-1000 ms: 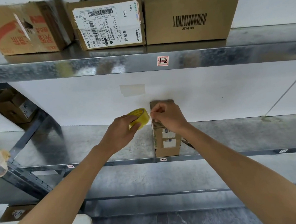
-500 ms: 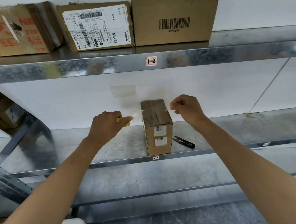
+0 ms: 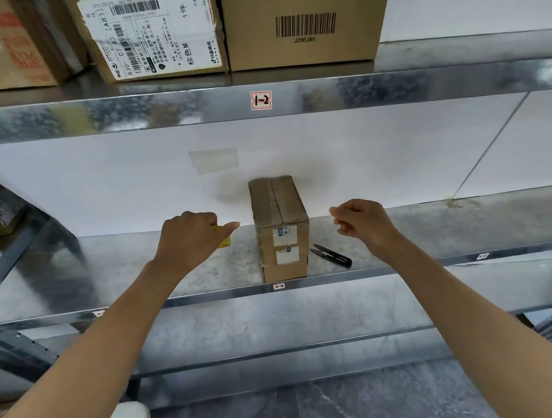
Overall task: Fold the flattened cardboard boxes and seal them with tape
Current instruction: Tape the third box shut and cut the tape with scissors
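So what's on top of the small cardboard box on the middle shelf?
Nothing rests on the small cardboard box; its top shows only a closed centre seam. Any clear tape there cannot be made out, and the contents are hidden.

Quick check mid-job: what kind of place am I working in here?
Probably a warehouse or parcel stockroom: galvanised steel racking with a bay tag, and labelled shipping cartons on the upper shelf, one with a printed barcode.

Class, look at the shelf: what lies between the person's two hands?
In the head view, the small cardboard box stands upright between the left hand, which holds the yellow tape roll, and the right hand. Neither hand touches it.
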